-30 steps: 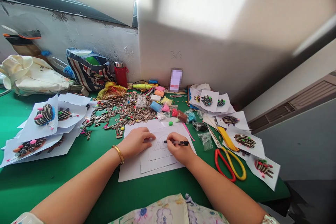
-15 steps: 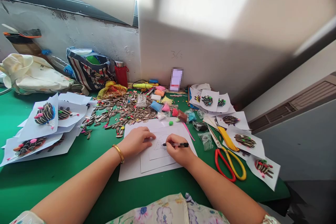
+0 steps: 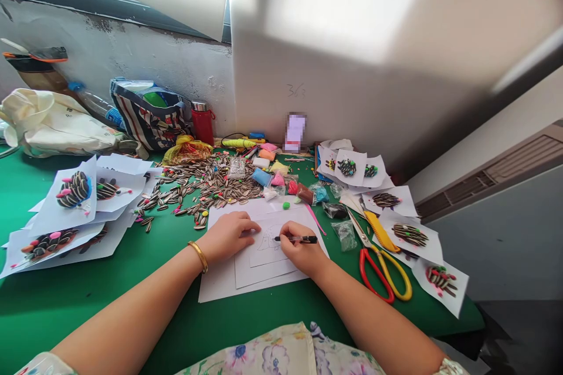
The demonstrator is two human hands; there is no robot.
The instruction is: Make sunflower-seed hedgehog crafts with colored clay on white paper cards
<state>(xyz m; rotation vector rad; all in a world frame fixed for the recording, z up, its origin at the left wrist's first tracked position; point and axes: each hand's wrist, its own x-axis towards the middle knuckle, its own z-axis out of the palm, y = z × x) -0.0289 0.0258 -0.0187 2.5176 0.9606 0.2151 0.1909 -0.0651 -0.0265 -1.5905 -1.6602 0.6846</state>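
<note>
My right hand (image 3: 303, 248) grips a black pen (image 3: 303, 239), its tip at a line drawing (image 3: 269, 239) on a small white sheet (image 3: 264, 259). That sheet lies on larger white paper (image 3: 215, 287). Flat on the left part of the papers rests my left hand (image 3: 231, 236), fingers extended and holding nothing. A small green clay ball (image 3: 286, 205) sits near the top edge of the paper, and a thin pink strip (image 3: 317, 222) lies along its right side.
Sunflower seeds (image 3: 229, 184) are heaped behind the paper, beside coloured clay packets (image 3: 262, 177). Scissors (image 3: 382, 266) and a yellow utility knife (image 3: 380, 233) lie to the right. Seed-decorated cards stand in piles at left (image 3: 39, 211) and right (image 3: 433, 252). A red bottle (image 3: 203, 123) stands behind.
My right hand and the pen have shifted very slightly to the right and up over the drawing. My left hand stays in place.
</note>
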